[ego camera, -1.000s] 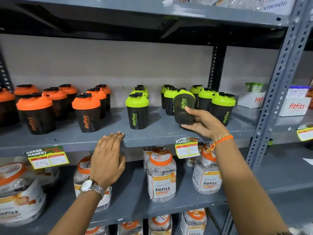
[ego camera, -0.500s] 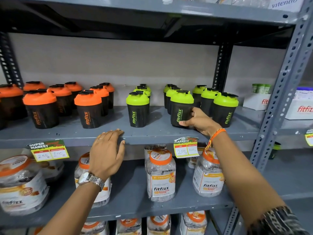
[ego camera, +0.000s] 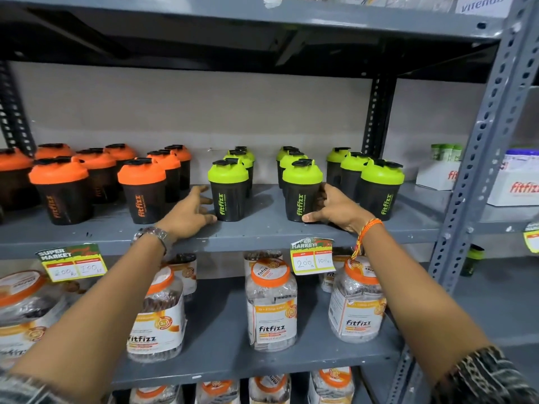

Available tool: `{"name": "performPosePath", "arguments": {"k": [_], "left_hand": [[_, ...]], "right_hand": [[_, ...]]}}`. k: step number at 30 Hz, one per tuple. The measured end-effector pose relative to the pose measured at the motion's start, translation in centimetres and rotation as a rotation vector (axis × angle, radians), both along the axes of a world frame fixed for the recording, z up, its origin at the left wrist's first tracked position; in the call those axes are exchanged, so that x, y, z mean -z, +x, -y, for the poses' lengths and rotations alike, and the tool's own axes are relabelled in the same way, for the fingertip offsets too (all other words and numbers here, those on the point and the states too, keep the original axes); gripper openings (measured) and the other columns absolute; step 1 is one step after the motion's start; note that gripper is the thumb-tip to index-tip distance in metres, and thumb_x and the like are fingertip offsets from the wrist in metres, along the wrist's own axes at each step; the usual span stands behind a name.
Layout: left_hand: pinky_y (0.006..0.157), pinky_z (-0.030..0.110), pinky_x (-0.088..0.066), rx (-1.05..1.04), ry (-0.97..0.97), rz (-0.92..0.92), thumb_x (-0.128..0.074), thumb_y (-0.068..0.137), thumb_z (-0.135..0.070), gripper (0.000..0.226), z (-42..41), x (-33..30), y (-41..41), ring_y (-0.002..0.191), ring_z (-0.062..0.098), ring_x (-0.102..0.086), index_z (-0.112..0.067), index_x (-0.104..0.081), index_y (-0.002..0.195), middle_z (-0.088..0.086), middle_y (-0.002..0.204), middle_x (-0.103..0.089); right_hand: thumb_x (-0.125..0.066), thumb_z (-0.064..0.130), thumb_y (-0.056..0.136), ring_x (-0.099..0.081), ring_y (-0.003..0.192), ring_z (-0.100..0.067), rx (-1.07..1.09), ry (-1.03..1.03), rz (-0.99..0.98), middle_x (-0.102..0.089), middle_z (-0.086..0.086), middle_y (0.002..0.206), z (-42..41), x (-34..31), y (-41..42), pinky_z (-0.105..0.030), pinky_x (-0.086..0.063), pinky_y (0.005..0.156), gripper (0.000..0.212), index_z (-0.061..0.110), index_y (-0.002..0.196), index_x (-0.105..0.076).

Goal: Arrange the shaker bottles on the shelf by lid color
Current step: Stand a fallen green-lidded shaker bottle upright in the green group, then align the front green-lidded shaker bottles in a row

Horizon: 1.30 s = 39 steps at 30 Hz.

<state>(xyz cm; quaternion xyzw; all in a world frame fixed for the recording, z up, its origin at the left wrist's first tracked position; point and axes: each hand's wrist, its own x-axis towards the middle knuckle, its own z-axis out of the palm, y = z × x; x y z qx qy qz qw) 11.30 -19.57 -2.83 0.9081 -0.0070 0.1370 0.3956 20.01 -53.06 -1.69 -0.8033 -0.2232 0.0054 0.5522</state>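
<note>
At centre frame, the right hand (ego camera: 332, 209) wraps a green-lidded shaker (ego camera: 302, 191) standing on the shelf (ego camera: 262, 231); the left hand (ego camera: 189, 212), open and empty, nears another green-lidded bottle (ego camera: 228, 189). Best slide both upright into even rows.

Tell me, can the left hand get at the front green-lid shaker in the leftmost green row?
Probably yes. The left hand is open right beside that front green-lid shaker, with nothing between them; the nearest orange-lid shaker stands clear on its other side.
</note>
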Motion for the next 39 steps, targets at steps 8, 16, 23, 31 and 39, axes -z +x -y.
{"name": "performPosePath", "arguments": {"k": [8, 16, 23, 31, 39], "left_hand": [[0.100, 0.036, -0.053, 0.160, -0.141, -0.056, -0.073, 0.083, 0.001, 0.072, -0.1, -0.2, 3.4, 0.111, 0.023, -0.067, -0.016, -0.037, 0.144, 0.013, 0.124, -0.065], [0.107, 0.044, -0.049, 0.103, -0.021, 0.011, -0.082, 0.078, -0.018, 0.066, 1.3, 0.3, 4.1, 0.112, 0.023, -0.067, -0.017, -0.050, 0.136, 0.009, 0.122, -0.069], [0.112, 0.048, -0.045, 0.141, 0.024, 0.032, -0.075, 0.086, -0.015, 0.065, 0.7, 0.8, 4.3, 0.120, 0.024, -0.063, -0.017, -0.046, 0.144, 0.011, 0.128, -0.067], [0.112, 0.047, -0.045, 0.150, 0.031, 0.030, -0.075, 0.086, -0.016, 0.065, 0.7, 0.8, 4.0, 0.120, 0.023, -0.063, -0.017, -0.046, 0.144, 0.010, 0.128, -0.067], [0.112, 0.047, -0.044, 0.158, 0.015, 0.019, -0.074, 0.086, -0.015, 0.067, 0.7, 0.8, 3.9, 0.120, 0.023, -0.063, -0.017, -0.045, 0.146, 0.011, 0.128, -0.067]], "right_hand": [[-0.077, -0.015, 0.074, -0.062, 0.116, -0.019, -0.043, -0.008, -0.010, -0.063, -0.011, 0.129, 0.7, -0.1, 0.7, -0.016, -0.058, 0.079, 0.079, 0.003, 0.143, -0.043], [-0.076, -0.013, 0.077, -0.063, 0.103, -0.003, -0.039, 0.009, 0.008, -0.064, -0.003, 0.121, 1.0, 0.7, 1.1, -0.009, -0.055, 0.076, 0.072, 0.004, 0.140, -0.047], [-0.078, -0.011, 0.075, -0.067, 0.106, -0.009, -0.045, 0.016, 0.035, -0.068, 0.000, 0.116, 1.3, 1.3, 1.4, -0.017, -0.057, 0.087, 0.070, 0.007, 0.137, -0.051], [-0.079, -0.008, 0.075, -0.065, 0.117, -0.018, -0.040, -0.007, 0.040, -0.068, -0.003, 0.122, 1.2, 1.3, 1.4, -0.027, -0.054, 0.098, 0.070, 0.008, 0.137, -0.051], [-0.078, -0.009, 0.076, -0.065, 0.118, -0.021, -0.031, -0.003, 0.026, -0.068, -0.004, 0.120, 1.3, 1.2, 1.1, -0.022, -0.056, 0.093, 0.068, 0.006, 0.136, -0.051]]}}
